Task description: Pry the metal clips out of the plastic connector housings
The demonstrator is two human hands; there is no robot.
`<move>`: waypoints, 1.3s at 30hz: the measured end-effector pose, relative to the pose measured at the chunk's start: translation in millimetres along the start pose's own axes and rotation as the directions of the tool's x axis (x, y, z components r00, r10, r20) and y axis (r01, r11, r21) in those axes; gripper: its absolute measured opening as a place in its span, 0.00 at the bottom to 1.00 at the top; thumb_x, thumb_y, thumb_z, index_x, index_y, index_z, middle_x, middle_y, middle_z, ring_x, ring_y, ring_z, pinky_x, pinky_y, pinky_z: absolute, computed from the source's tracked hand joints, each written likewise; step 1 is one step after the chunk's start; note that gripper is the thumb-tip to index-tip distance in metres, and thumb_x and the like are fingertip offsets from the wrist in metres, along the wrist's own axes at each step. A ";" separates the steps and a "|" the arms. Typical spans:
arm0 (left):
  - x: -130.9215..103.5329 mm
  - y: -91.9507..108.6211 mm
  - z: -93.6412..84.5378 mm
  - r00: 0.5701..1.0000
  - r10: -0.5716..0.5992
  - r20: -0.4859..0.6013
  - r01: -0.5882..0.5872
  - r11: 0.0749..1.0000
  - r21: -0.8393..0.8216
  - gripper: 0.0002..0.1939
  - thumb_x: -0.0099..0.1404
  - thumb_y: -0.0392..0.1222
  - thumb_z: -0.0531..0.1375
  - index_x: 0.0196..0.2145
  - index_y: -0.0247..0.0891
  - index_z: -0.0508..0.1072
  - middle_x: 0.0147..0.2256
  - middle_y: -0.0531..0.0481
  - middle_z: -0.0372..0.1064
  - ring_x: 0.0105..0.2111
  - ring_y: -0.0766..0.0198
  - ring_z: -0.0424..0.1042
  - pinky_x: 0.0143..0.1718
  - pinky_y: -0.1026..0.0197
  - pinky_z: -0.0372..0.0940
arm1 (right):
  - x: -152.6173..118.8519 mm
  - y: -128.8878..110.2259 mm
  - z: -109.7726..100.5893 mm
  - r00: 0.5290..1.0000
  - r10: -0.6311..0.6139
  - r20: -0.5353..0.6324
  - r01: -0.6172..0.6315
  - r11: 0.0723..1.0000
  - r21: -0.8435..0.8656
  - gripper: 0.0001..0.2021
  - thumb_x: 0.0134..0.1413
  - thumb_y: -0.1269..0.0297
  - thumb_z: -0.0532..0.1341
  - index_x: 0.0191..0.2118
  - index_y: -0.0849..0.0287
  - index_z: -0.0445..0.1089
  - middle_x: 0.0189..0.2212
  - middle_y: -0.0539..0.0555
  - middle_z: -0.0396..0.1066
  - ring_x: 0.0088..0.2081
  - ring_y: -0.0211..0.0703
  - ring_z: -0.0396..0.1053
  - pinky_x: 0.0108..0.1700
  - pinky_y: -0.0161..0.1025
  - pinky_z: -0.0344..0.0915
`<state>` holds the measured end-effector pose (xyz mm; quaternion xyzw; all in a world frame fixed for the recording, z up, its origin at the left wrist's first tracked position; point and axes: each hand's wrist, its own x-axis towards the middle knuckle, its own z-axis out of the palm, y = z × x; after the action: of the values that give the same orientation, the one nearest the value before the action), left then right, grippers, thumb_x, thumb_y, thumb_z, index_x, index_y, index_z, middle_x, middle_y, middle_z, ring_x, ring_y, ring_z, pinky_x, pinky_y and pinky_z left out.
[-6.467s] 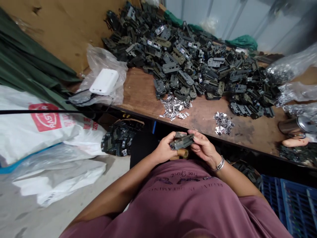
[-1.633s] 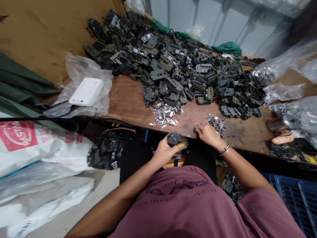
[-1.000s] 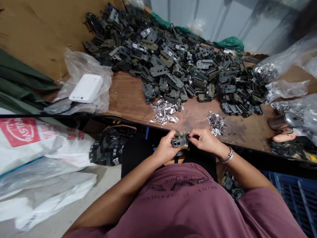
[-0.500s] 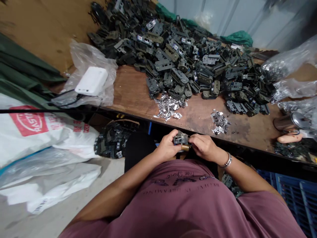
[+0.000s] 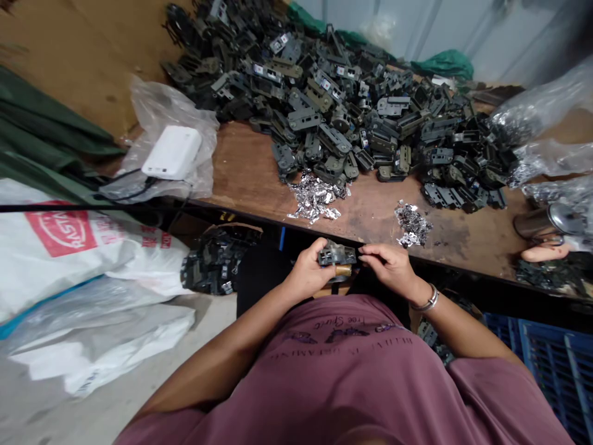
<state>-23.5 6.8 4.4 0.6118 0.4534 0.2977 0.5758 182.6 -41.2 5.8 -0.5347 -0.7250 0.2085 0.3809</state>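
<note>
In front of my lap, my left hand [image 5: 306, 271] is closed around a dark grey plastic housing [image 5: 337, 254] with slots along its side. A brass-coloured cylinder [image 5: 343, 271] shows just under the housing, beside my left thumb. My right hand [image 5: 391, 269] is beside the housing's right end, its thumb and index finger brought together; whatever they hold is too small to make out. On the bench edge beyond my hands lie a larger heap of shiny metal strips [image 5: 317, 198] and a smaller pile of metal bits [image 5: 412, 224].
A big pile of similar dark housings [image 5: 319, 99] covers the back of the wooden bench [image 5: 241, 167]. At left, a white box [image 5: 172, 152] rests on clear plastic. A metal cup [image 5: 549, 221] stands at right, near plastic bags of metal parts [image 5: 532, 123]. A blue crate [image 5: 551, 364] is below.
The housing has turned in my left hand, so more of its length shows. My right fingers have drawn slightly to the right, off its end.
</note>
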 end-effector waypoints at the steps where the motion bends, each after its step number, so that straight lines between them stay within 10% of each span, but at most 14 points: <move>1: -0.2 0.5 -0.7 1.000 0.003 0.003 -0.003 1.000 0.000 0.15 0.46 0.42 0.67 0.28 0.38 0.65 0.24 0.58 0.62 0.25 0.71 0.61 0.28 0.67 0.60 | -1.0 -0.9 0.6 0.998 -0.061 -0.013 0.061 0.998 -0.023 0.05 0.62 0.65 0.59 0.40 0.56 0.73 0.35 0.55 0.78 0.36 0.42 0.77 0.40 0.39 0.74; 6: -2.5 2.0 0.0 0.997 0.012 0.073 -0.016 0.999 0.043 0.13 0.47 0.40 0.65 0.32 0.38 0.68 0.29 0.55 0.70 0.29 0.67 0.67 0.31 0.65 0.63 | -4.7 -1.6 8.7 0.955 -0.284 0.088 0.292 0.952 -0.089 0.10 0.63 0.73 0.53 0.45 0.57 0.68 0.37 0.58 0.76 0.39 0.42 0.75 0.38 0.39 0.73; 13: -5.0 2.3 1.8 0.996 0.047 0.073 -0.051 0.997 0.054 0.14 0.48 0.37 0.63 0.36 0.38 0.71 0.35 0.51 0.75 0.33 0.64 0.72 0.37 0.63 0.67 | -7.9 0.1 10.7 0.951 -0.291 0.101 0.303 0.942 -0.141 0.10 0.62 0.73 0.52 0.46 0.58 0.65 0.38 0.60 0.73 0.38 0.44 0.72 0.37 0.40 0.71; 26: -10.8 -7.4 -0.5 0.999 0.032 -0.022 -0.030 0.995 0.095 0.14 0.48 0.40 0.69 0.32 0.37 0.70 0.29 0.53 0.73 0.29 0.66 0.71 0.33 0.64 0.67 | -9.7 -4.3 5.5 0.967 0.255 -0.012 -0.239 0.921 0.307 0.08 0.58 0.59 0.62 0.38 0.56 0.74 0.33 0.54 0.78 0.28 0.40 0.76 0.32 0.37 0.72; 33: -13.8 -2.2 1.8 0.996 0.079 -0.029 -0.079 0.997 0.012 0.21 0.48 0.46 0.71 0.38 0.38 0.71 0.37 0.48 0.77 0.35 0.62 0.76 0.39 0.60 0.70 | -10.9 -9.6 31.5 0.794 0.548 0.263 -0.534 0.421 0.733 0.17 0.46 0.52 0.69 0.38 0.60 0.74 0.23 0.51 0.75 0.22 0.37 0.70 0.21 0.31 0.66; 39: -15.7 -18.9 4.6 0.994 0.097 -0.051 -0.099 0.994 -0.043 0.20 0.49 0.46 0.70 0.37 0.38 0.69 0.42 0.44 0.77 0.41 0.58 0.76 0.46 0.56 0.69 | -5.7 -16.9 51.4 0.752 0.569 0.333 -0.483 0.132 0.866 0.13 0.41 0.58 0.70 0.33 0.59 0.73 0.24 0.48 0.70 0.18 0.29 0.58 0.17 0.29 0.58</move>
<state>-29.9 -10.7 -12.3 0.6128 0.4299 0.3505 0.5629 133.2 -46.9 -16.0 -0.4511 -0.2262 0.6739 0.5397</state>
